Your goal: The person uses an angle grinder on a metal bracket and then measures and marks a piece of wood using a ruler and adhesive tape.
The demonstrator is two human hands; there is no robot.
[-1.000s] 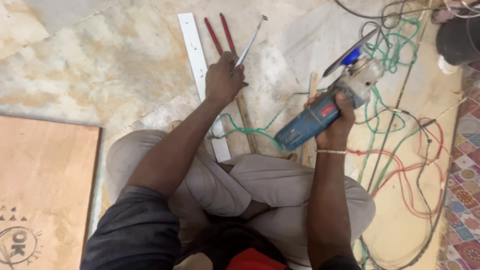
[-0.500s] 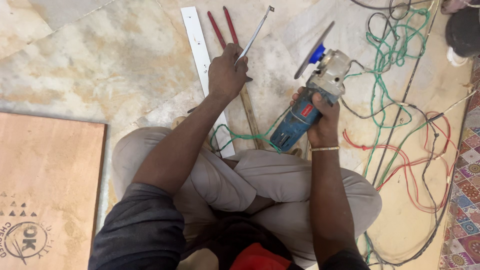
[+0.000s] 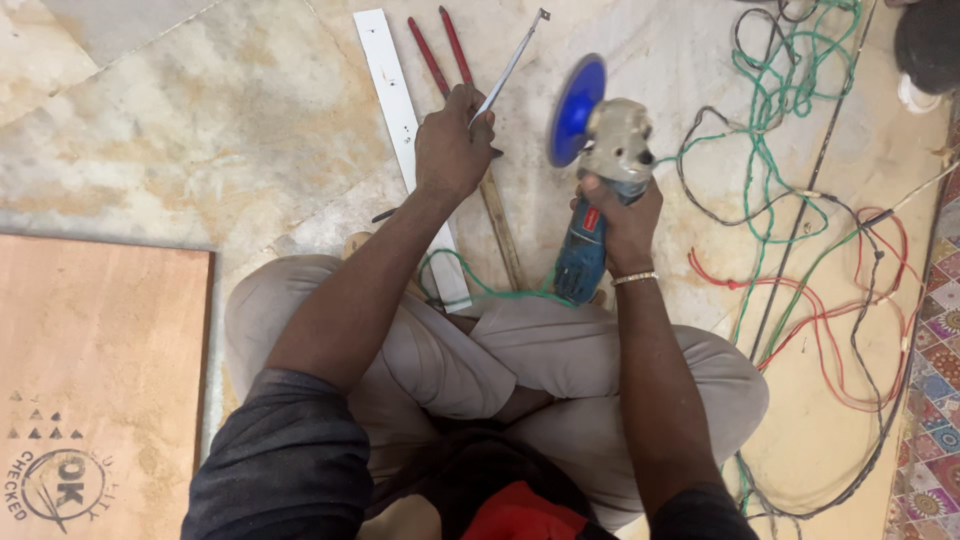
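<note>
While the person sat cross-legged on the mottled stone floor (image 3: 180, 130), the left hand (image 3: 452, 145) was clenched around a thin grey metal rod (image 3: 512, 62) that ran from the fist toward one o'clock, its far end bent into a small tab. The right hand (image 3: 620, 215) was wrapped tightly around the blue body of a corded angle grinder (image 3: 590, 215), whose grey gear head pointed to twelve o'clock and whose blue disc (image 3: 577, 108) stood on edge just right of the rod, near it but apart from it. The disc looked blurred, so it may have been spinning; I could not tell for sure.

As far as the view showed, the rod was uncut and unmarked, and no sparks or dust showed, so I judged the cutting or grinding not yet begun: tool and piece were gripped and lined up, and contact was what remained.

At eleven o'clock of the left hand lay a flat white strip (image 3: 405, 130) and a pair of red-handled pliers (image 3: 435, 45), both partly under the wrist. A slim wooden stick (image 3: 500, 230) lay between the two hands. To three o'clock sprawled tangled green, red and black wires (image 3: 800, 200). At eight o'clock sat a brown plywood sheet (image 3: 100, 370) with a stamped mark.
</note>
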